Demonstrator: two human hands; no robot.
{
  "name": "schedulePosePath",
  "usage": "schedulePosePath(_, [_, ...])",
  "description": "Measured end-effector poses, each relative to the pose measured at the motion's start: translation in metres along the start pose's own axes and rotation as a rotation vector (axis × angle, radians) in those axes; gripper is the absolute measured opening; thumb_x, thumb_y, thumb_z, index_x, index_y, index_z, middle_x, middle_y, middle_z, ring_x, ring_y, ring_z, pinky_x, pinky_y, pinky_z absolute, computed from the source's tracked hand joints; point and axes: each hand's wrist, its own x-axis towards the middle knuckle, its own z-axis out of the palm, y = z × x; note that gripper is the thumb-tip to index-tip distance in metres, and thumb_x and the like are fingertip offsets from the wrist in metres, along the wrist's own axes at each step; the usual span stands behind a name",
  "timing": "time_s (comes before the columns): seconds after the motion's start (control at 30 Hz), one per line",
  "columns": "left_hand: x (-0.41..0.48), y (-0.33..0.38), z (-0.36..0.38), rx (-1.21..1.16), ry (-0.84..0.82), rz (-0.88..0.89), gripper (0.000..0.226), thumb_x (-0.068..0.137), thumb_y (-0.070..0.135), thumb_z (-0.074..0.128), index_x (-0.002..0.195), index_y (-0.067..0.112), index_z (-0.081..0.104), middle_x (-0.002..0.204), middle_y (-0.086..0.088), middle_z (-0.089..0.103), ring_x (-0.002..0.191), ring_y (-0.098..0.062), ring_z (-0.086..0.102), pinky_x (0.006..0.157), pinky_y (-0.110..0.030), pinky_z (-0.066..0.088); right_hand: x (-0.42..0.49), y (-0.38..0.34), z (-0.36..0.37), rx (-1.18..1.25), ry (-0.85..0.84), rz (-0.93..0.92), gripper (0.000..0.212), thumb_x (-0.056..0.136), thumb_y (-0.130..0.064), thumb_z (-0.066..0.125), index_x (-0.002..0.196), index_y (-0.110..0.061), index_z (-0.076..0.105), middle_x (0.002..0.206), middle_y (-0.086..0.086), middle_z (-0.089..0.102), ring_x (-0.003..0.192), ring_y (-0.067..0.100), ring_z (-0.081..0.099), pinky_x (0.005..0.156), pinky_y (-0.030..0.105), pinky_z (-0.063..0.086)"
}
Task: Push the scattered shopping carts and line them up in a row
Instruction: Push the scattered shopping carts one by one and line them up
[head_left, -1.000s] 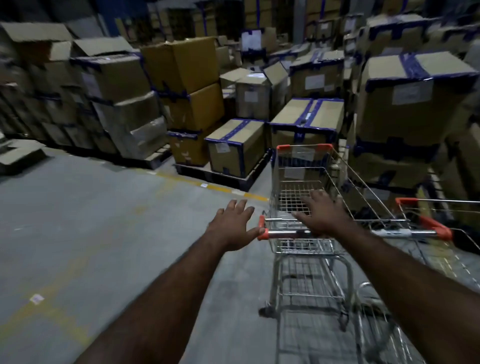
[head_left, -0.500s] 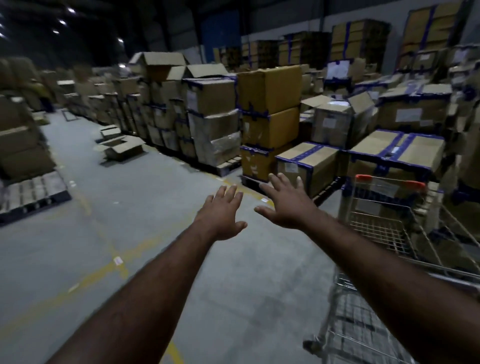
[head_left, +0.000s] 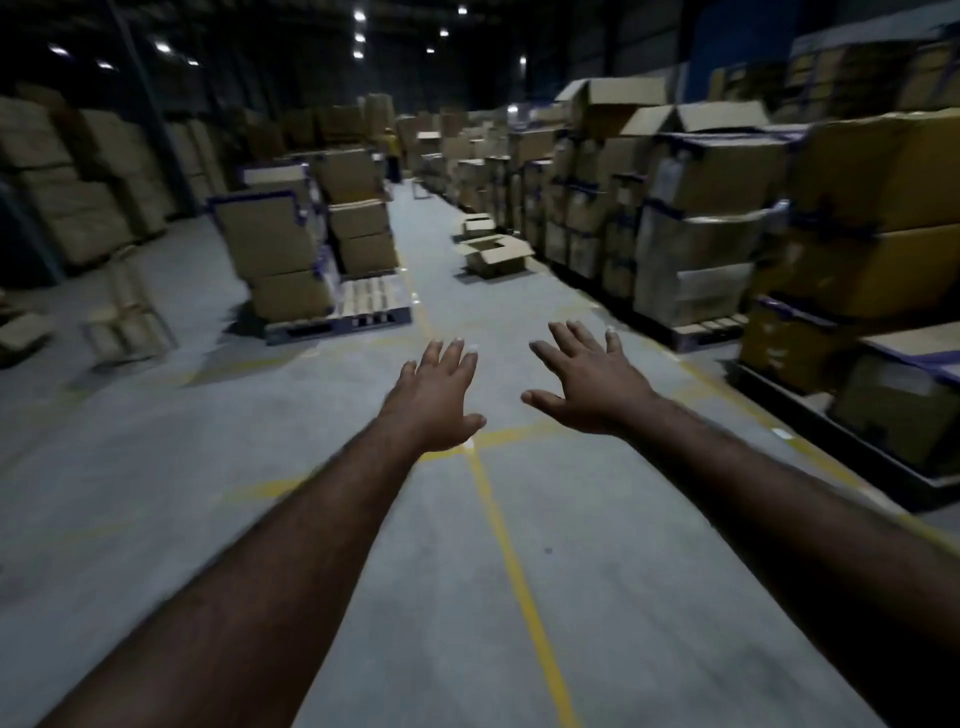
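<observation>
Both forearms reach in from the bottom corners of the frame. The left hand (head_left: 434, 400) hangs in the air at centre, fingers (head_left: 457, 356) straight and close together, palm down, holding nothing. The right hand (head_left: 592, 387) is just to its right with fingers spread wide and thumb pointing toward the left hand, and it too is grasping nothing. The two hands are apart, with a strip of floor showing between them.

Below them the grey concrete floor (head_left: 234, 509) spreads wide across the lower half. A yellow line (head_left: 519, 577) runs up the middle and a cross line meets it just under the left hand. At the right edge a low pallet of boxes (head_left: 883, 415) hems the lane in.

Further up, mid-left, a blue-edged pallet (head_left: 371, 309) carries a stack of cardboard boxes (head_left: 275, 249), with part of its deck bare. Across the lane an open carton (head_left: 493, 254) sits on the floor beside the long right-hand wall of stacked boxes (head_left: 701, 208). The aisle narrows between them toward upper centre, under ceiling lights (head_left: 358, 15).

The shopping carts are out of this view, so where they stand and how they look cannot be told.
</observation>
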Motion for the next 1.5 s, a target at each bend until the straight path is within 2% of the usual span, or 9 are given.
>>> schedulePosePath(0.3, [-0.122, -0.210, -0.011, 0.052, -0.024, -0.386, 0.092, 0.096, 0.053, 0.057, 0.162, 0.020, 0.003, 0.169, -0.002, -0.009, 0.155, -0.026, -0.008, 0.124, -0.050, 0.012, 0.100, -0.228, 0.020, 0.098, -0.011, -0.347, 0.079, 0.097, -0.070, 0.038, 0.161, -0.027, 0.020, 0.171, 0.006, 0.001, 0.157, 0.024, -0.005, 0.123, 0.061, 0.002])
schedulePosePath(0.47, [-0.176, -0.283, -0.008, 0.055, -0.019, -0.574, 0.092, 0.095, 0.054, 0.058, 0.161, 0.018, 0.005, 0.170, -0.003, -0.006, 0.155, -0.027, -0.006, 0.123, -0.050, 0.013, 0.137, -0.325, 0.026, 0.151, -0.023, -0.541, 0.079, 0.097, -0.070, 0.038, 0.161, -0.027, 0.019, 0.171, 0.006, 0.001, 0.157, 0.024, -0.004, 0.123, 0.060, 0.002])
schedulePosePath(0.73, [-0.219, -0.371, -0.002, 0.083, -0.035, -0.810, 0.093, 0.094, 0.053, 0.060, 0.162, 0.019, 0.005, 0.170, -0.003, -0.006, 0.155, -0.027, -0.007, 0.123, -0.052, 0.010, 0.208, -0.435, 0.056, 0.213, -0.031, -0.786, 0.079, 0.097, -0.070, 0.038, 0.161, -0.027, 0.019, 0.171, 0.007, 0.002, 0.157, 0.026, -0.003, 0.123, 0.061, 0.000])
schedulePosePath(1.2, [-0.199, -0.520, 0.004, 0.081, 0.016, -1.071, 0.091, 0.092, 0.053, 0.062, 0.160, 0.019, 0.013, 0.169, -0.003, 0.004, 0.155, -0.026, -0.001, 0.123, -0.052, 0.015, 0.353, -0.578, 0.085, 0.239, -0.041, -1.065, 0.079, 0.098, -0.069, 0.039, 0.162, -0.026, 0.018, 0.171, 0.007, 0.002, 0.157, 0.026, -0.002, 0.123, 0.061, 0.000])
schedulePosePath(1.37, [-0.197, -0.602, 0.022, 0.086, 0.008, -1.101, 0.092, 0.092, 0.053, 0.062, 0.161, 0.018, 0.012, 0.169, -0.002, 0.004, 0.155, -0.026, 0.000, 0.123, -0.050, 0.015, 0.407, -0.646, 0.113, 0.257, -0.041, -1.106, 0.077, 0.098, -0.067, 0.042, 0.160, -0.026, 0.022, 0.171, 0.008, 0.004, 0.157, 0.026, -0.001, 0.123, 0.061, 0.001])
schedulePosePath(1.5, [-0.191, -0.695, 0.043, 0.084, 0.017, -1.103, 0.092, 0.092, 0.054, 0.062, 0.161, 0.019, 0.012, 0.169, -0.003, 0.003, 0.155, -0.026, 0.000, 0.123, -0.050, 0.013, 0.465, -0.714, 0.134, 0.230, -0.019, -1.107, 0.079, 0.098, -0.067, 0.043, 0.161, -0.026, 0.020, 0.171, 0.008, 0.004, 0.157, 0.026, -0.001, 0.122, 0.062, 0.000])
